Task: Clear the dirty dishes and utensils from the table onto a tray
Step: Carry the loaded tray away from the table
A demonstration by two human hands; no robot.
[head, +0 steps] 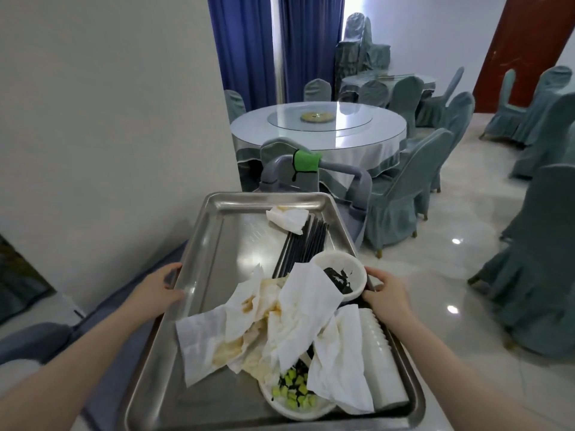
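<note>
Both hands are on the metal tray (214, 253) now: left hand (161, 287) clamped over the left rim, thumb on top and fingers curled under the edge, right hand (384, 290) gripping the right rim the same way. Right beside the right fingers sits a white bowl (339, 272) smeared with dark sauce, touching a row of stacked white cups (378, 353) that runs back along that rim. Between the two hands, stained paper napkins (280, 321) are heaped over a plate of green leftovers (295, 396). Beyond the fingers, dark chopsticks (303, 244) lie toward the far rim under another napkin. The load sits heavily toward the right hand, so I'd say any tilt that way could send the bowl or cups sliding off. Farther out, a grey cart handle (357, 175) and the round table (317, 126)
</note>
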